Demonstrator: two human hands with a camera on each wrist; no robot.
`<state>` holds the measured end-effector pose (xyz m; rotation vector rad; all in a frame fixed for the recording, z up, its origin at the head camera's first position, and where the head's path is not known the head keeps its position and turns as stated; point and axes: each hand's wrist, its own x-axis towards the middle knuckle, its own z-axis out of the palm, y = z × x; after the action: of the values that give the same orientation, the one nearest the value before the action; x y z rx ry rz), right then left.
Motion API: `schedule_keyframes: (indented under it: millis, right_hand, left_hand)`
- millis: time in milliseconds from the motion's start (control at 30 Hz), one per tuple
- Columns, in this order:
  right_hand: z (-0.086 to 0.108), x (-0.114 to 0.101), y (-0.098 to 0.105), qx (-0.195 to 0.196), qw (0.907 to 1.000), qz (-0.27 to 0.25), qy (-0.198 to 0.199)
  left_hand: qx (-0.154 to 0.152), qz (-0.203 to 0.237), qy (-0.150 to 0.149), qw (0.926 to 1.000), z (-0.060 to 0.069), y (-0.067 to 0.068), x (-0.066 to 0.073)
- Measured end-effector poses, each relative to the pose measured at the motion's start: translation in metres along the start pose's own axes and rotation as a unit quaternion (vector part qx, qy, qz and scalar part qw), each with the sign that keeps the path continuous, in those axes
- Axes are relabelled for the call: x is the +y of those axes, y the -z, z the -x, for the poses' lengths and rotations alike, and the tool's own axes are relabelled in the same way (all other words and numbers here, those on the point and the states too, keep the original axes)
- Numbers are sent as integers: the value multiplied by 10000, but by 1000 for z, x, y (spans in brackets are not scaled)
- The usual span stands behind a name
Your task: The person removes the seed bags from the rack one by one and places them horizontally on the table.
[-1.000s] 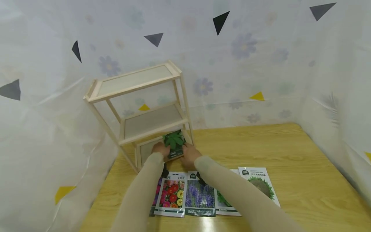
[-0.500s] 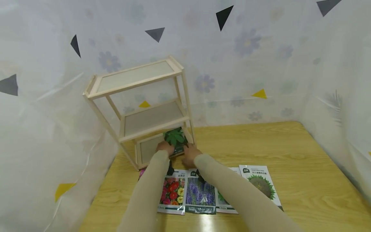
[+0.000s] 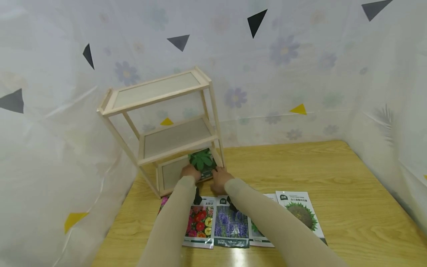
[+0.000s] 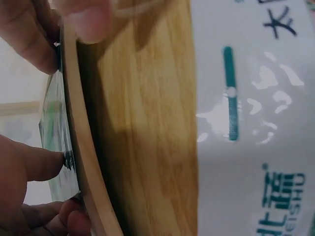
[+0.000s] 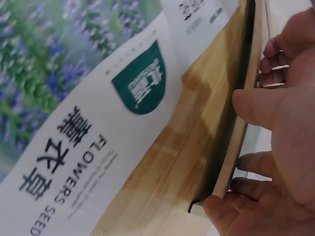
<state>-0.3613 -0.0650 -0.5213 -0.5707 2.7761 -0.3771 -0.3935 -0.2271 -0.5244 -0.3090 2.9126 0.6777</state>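
Note:
A seed packet with a green leaf picture (image 3: 201, 160) lies at the right end of the bottom shelf of a pale wooden rack (image 3: 178, 152). My left hand (image 3: 190, 171) touches its lower left part; in the left wrist view its thumb (image 4: 88, 22) hangs in front of the shelf edge. My right hand (image 3: 221, 178) is at the packet's lower right corner, fairly straight fingers (image 5: 253, 163) against it and the shelf's front edge. Neither hand visibly lifts the packet. The hands hide its lower corners.
In front of the rack a row of seed packets lies on the wooden table (image 3: 283, 159): red and yellow flowers (image 3: 200, 224), lavender (image 3: 231, 224), one partly under my right sleeve, and a sunflower (image 3: 300, 215). The left sleeve covers another. A patterned sheet (image 3: 317, 81) hangs behind.
My left hand has moved a little right, onto the leaf packet's lower left part. The right hand stays at the right corner. The packet lies almost the same on the shelf; the view shifted slightly.

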Motion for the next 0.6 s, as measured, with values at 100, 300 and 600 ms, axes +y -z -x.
schedule_keyframes:
  millis: [100, 300, 600]
  right_hand:
    - [-4, 6, -4, 112, 9995, -295, -11]
    - [-14, 16, -10, 638, 9950, -763, 99]
    - [-9, 7, -1, 1120, 9848, -1326, 58]
  left_hand:
    - [-12, 61, -2, 10000, 4, -1, 2]
    - [12, 88, -48, 9999, 8, -5, 6]
    - [54, -78, 34, 9999, 9, -4, 8]
